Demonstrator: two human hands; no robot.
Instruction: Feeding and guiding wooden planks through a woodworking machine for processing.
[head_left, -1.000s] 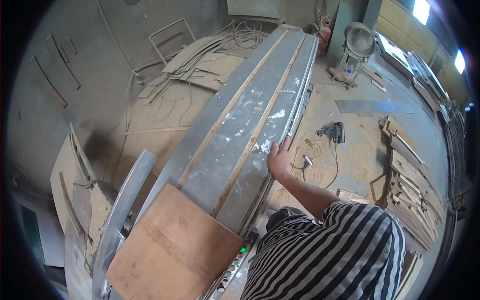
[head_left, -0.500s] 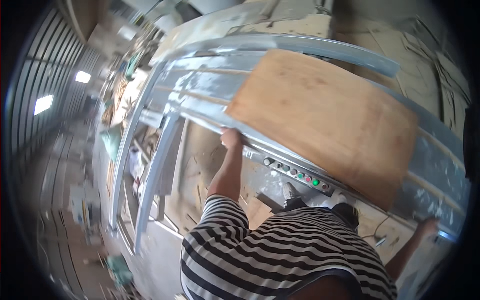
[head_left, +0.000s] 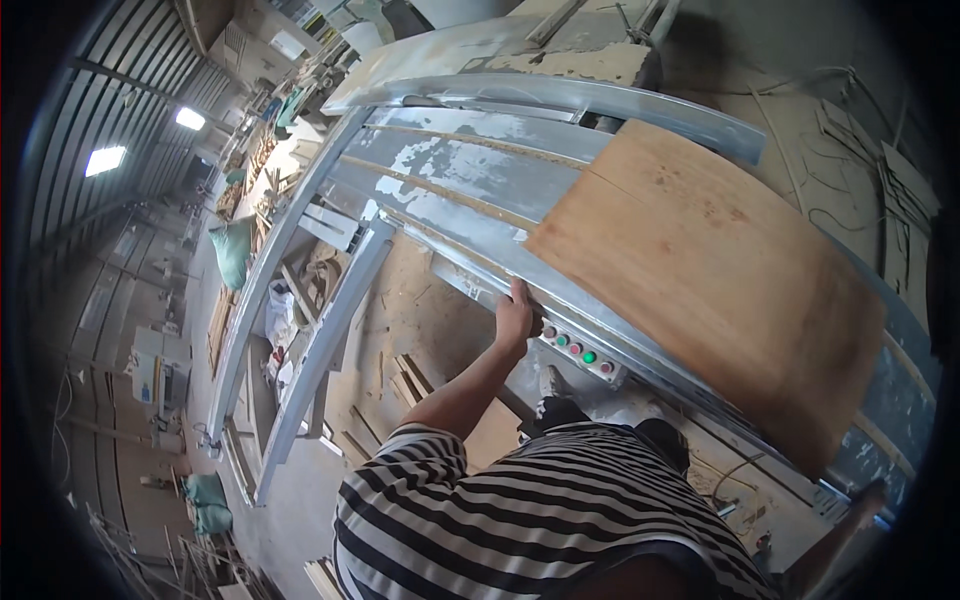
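Note:
A large reddish-brown wooden board (head_left: 710,270) lies flat on the grey metal machine table (head_left: 450,160), toward its right side. My left hand (head_left: 517,318) is closed at the table's front rail (head_left: 455,243), left of the board, thumb up and fingers curled over the edge. Below that rail sits a control panel with a row of coloured buttons (head_left: 575,348), its left end hidden by the hand. My right hand (head_left: 866,502) is at the rail's right end, near the board's near right corner. It is dark and small there, so its fingers do not show clearly.
A long metal fence (head_left: 600,97) runs along the table's far side. Two metal support arms (head_left: 325,350) reach out at the left. Wood offcuts (head_left: 410,380) lie on the floor by my left arm; a green sack (head_left: 232,255) stands farther left. Cables lie at the far right.
The board and my left hand have shifted right relative to the button panel, and the hand now covers some of its left end. My view has also turned and become sharper.

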